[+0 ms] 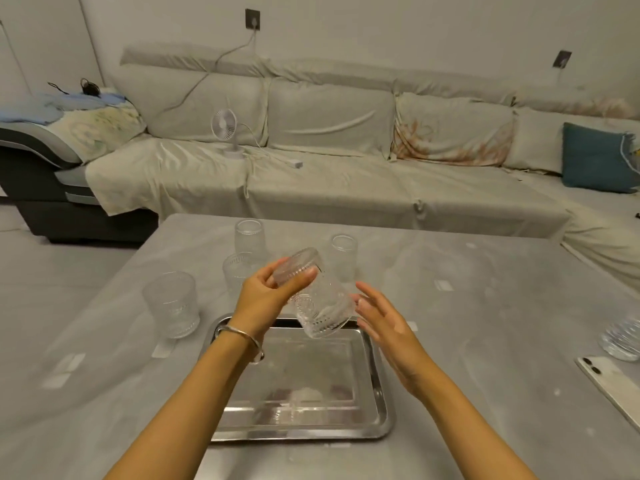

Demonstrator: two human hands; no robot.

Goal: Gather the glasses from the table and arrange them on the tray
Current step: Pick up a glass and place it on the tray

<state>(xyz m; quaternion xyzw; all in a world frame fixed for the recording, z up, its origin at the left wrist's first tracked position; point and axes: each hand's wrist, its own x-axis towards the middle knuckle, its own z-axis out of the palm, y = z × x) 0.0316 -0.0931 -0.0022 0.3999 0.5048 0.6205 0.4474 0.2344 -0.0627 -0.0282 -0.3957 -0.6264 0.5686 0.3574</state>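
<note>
My left hand [268, 292] grips a clear patterned glass [317, 299] near its rim and holds it tilted in the air above the far edge of the steel tray [375, 386]. My right hand [384, 323] is just right of that glass, fingers spread, its fingertips close to the glass wall. The tray lies in front of me with nothing standing on it. Several more clear glasses stand on the table: one at the left [172, 306], one behind my left hand [235, 271], a tall one at the back [250, 239] and one at the back right [344, 254].
Another glass object [621, 341], blurred, sits at the table's right edge beside a white phone [613, 386]. A covered sofa [346, 161] runs behind the grey table [485, 306], with a small fan [227, 133] and a teal cushion [595, 157] on it.
</note>
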